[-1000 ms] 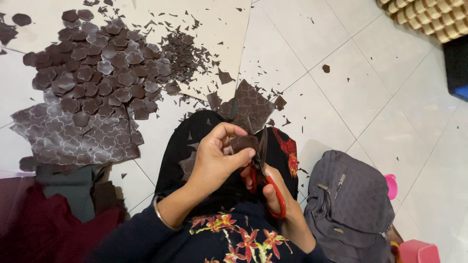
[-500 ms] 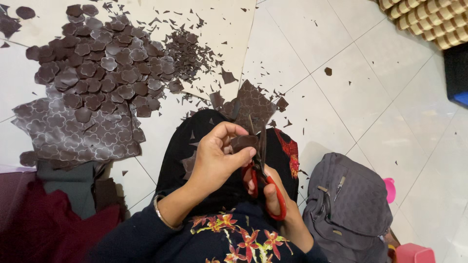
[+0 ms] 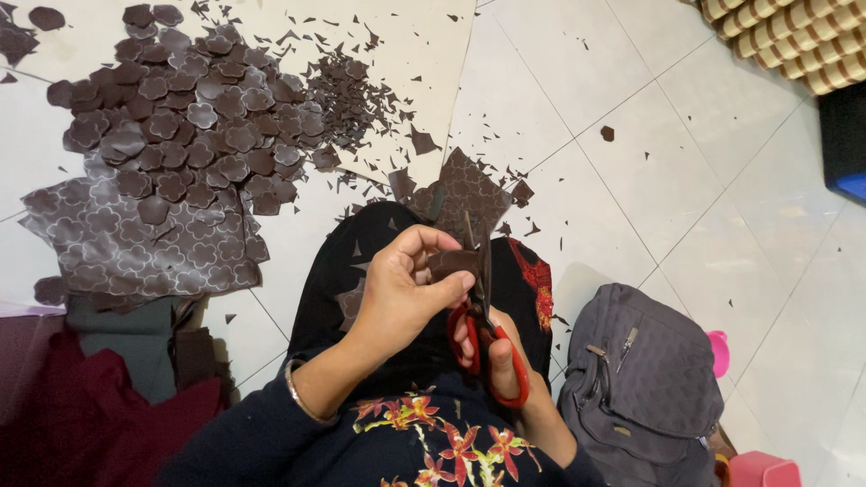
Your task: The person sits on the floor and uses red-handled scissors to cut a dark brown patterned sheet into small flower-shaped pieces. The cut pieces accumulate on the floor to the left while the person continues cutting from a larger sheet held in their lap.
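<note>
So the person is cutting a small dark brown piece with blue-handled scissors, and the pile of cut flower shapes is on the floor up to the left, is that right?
Not quite: the scissors have red handles, not blue, as the head view shows. The rest holds: the right hand works them on a small dark brown piece pinched in the left hand, and the pile of cut flower shapes lies on the floor up to the left.

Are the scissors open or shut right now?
Open. The red-handled scissors in the right hand show two blades spread in a narrow V, points up, around the brown piece pinched in the left hand.
</note>
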